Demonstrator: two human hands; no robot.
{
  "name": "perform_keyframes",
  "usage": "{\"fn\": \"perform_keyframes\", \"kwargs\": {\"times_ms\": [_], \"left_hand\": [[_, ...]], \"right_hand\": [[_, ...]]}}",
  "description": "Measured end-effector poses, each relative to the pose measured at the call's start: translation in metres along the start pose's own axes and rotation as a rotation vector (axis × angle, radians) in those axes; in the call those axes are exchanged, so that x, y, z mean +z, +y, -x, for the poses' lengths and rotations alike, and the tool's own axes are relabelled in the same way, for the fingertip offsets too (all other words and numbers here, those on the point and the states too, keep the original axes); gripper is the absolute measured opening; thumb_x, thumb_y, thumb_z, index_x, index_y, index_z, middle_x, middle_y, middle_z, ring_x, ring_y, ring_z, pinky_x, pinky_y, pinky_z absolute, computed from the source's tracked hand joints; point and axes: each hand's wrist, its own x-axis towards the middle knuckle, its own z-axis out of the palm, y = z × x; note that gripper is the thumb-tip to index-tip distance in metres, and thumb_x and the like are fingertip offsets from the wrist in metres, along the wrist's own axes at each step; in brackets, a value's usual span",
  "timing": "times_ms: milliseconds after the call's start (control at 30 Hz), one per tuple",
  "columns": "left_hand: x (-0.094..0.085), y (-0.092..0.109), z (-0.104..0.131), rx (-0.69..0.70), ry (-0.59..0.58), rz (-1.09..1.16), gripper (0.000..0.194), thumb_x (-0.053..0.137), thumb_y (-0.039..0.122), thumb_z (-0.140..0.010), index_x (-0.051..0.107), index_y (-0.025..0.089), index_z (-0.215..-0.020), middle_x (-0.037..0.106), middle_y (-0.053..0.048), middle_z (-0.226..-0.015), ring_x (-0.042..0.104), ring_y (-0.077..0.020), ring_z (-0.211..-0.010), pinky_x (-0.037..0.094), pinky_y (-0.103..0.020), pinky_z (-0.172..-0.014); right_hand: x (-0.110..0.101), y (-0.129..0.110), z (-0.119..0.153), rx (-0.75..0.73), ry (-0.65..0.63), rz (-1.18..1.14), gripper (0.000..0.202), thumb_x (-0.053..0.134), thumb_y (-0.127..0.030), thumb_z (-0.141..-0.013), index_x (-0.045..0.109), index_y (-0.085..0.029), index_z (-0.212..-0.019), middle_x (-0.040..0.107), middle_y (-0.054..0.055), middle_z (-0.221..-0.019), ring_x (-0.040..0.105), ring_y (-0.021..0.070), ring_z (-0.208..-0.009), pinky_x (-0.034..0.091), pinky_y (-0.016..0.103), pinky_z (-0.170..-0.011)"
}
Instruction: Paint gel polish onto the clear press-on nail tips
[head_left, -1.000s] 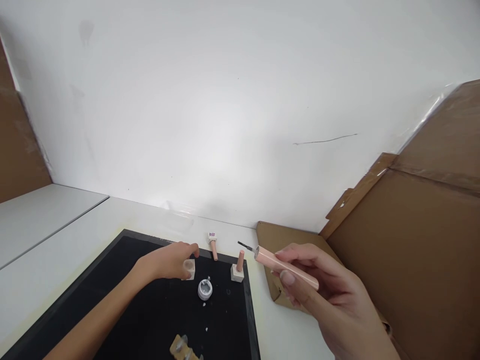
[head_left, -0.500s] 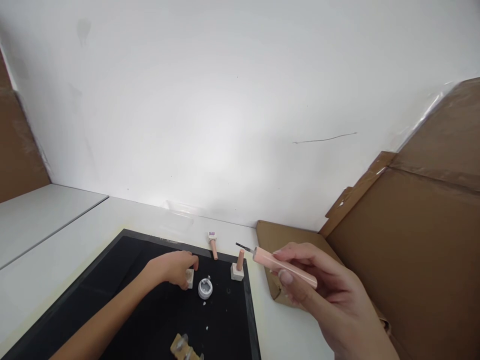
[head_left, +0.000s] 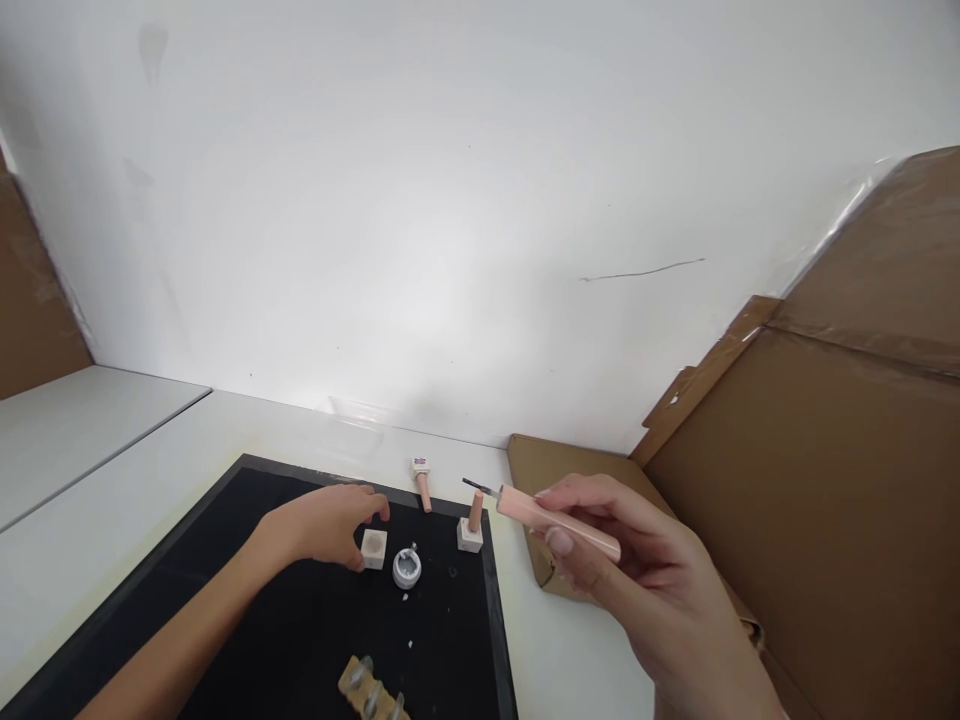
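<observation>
In my right hand [head_left: 637,575] is a pink nail polish brush cap [head_left: 555,525], pinched between thumb and fingers, its dark bristles [head_left: 476,486] pointing left. My left hand [head_left: 334,525] is open over the black mat, thumb and fingers apart around the left side of a square white block [head_left: 373,549]. A round greyish patch marks the block's upper face; I cannot tell if it is an opening. Just right of it stands a small white jar [head_left: 406,570] with grey content and something shiny at its rim. A nail polish bottle [head_left: 470,535] with a pink cap stands farther right.
Another pink-capped nail polish bottle [head_left: 421,468] lies across the far edge of the black mat [head_left: 292,630]. A tan holder [head_left: 360,685] with clear nail tips lies at the front. Cardboard [head_left: 840,480] rises on the right; a white wall [head_left: 420,220] stands behind.
My left hand has loosened and drawn back leftward from the white block, uncovering it. My right hand keeps hold of the brush cap. The whole view has shifted slightly.
</observation>
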Motion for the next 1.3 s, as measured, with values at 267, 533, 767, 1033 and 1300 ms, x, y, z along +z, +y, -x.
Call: {"fn": "perform_keyframes", "kwargs": {"times_ms": [267, 533, 767, 1033, 1300], "left_hand": [[0.02, 0.051, 0.02, 0.39, -0.248, -0.081, 0.06, 0.069, 0.029, -0.064, 0.054, 0.023, -0.122, 0.063, -0.008, -0.111, 0.062, -0.0264, -0.094, 0.049, -0.032, -0.076], [0.075, 0.08, 0.003, 0.332, -0.312, -0.348, 0.044, 0.052, 0.024, -0.082, 0.054, 0.012, -0.124, 0.064, -0.021, -0.109, 0.062, -0.0348, -0.097, 0.05, -0.043, -0.075], [0.105, 0.078, -0.014, 0.237, -0.328, -0.352, 0.043, 0.053, 0.025, -0.08, 0.057, 0.009, -0.12, 0.061, -0.028, -0.111, 0.061, -0.0403, -0.096, 0.047, -0.046, -0.069], [0.113, 0.077, -0.018, 0.217, -0.323, -0.351, 0.046, 0.051, 0.024, -0.082, 0.051, 0.009, -0.126, 0.064, -0.028, -0.107, 0.063, -0.0416, -0.094, 0.049, -0.047, -0.066], [0.113, 0.071, -0.019, 0.28, -0.271, -0.365, 0.038, 0.054, 0.021, -0.078, 0.056, 0.007, -0.113, 0.068, -0.026, -0.095, 0.068, -0.0386, -0.078, 0.05, -0.043, -0.057]], "right_hand": [[-0.003, -0.001, 0.0, -0.031, -0.05, 0.038, 0.01, 0.069, -0.033, -0.075, 0.067, -0.023, -0.074, 0.063, 0.0, -0.063, 0.057, 0.0138, -0.058, 0.043, 0.02, -0.046], [-0.001, -0.004, 0.003, -0.03, -0.05, 0.043, 0.008, 0.068, -0.033, -0.075, 0.066, -0.025, -0.073, 0.063, -0.001, -0.063, 0.059, 0.0146, -0.06, 0.046, 0.021, -0.051], [0.001, -0.001, 0.003, -0.048, 0.002, 0.01, 0.003, 0.068, -0.028, -0.074, 0.067, -0.026, -0.071, 0.061, -0.002, -0.06, 0.053, 0.0125, -0.057, 0.042, 0.02, -0.049], [0.0, 0.0, 0.001, -0.043, 0.024, 0.005, 0.003, 0.069, -0.029, -0.073, 0.068, -0.027, -0.071, 0.057, -0.002, -0.058, 0.048, 0.0126, -0.055, 0.036, 0.02, -0.043], [-0.001, -0.002, 0.003, -0.025, 0.049, 0.01, 0.005, 0.07, -0.03, -0.072, 0.068, -0.026, -0.071, 0.059, -0.001, -0.06, 0.049, 0.012, -0.054, 0.037, 0.019, -0.043]]}}
